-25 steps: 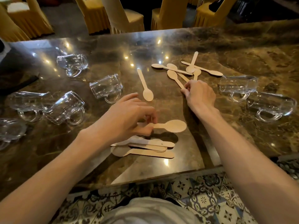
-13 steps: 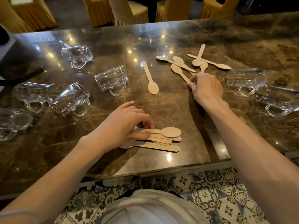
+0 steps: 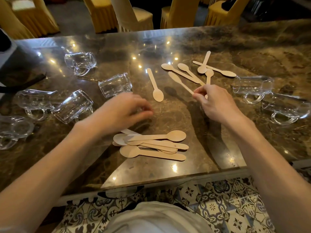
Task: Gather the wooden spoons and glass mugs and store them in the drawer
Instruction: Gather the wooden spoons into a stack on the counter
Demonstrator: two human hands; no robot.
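My right hand (image 3: 213,103) pinches the handle end of a wooden spoon (image 3: 179,81), lifted off the marble table (image 3: 168,169) with its bowl pointing away to the left. Behind it lie several loose spoons (image 3: 215,69), crossing each other. A single spoon (image 3: 155,88) lies alone at centre. A pile of several spoons (image 3: 154,145) rests near the front edge. My left hand (image 3: 124,111), blurred, hovers above and behind that pile with fingers loosely curled, holding nothing. Glass mugs lie on their sides: several at left (image 3: 72,106), (image 3: 115,84), (image 3: 80,63), two at right (image 3: 252,88), (image 3: 286,108).
Yellow-covered chairs (image 3: 107,15) stand beyond the table's far edge. A dark grey object (image 3: 10,52) sits at the far left. The table's front edge runs just before my body, with patterned floor tiles (image 3: 218,199) below.
My left hand let go of the spoon it laid on the pile and rose toward the centre. My right hand lifted one spoon out of the far cluster.
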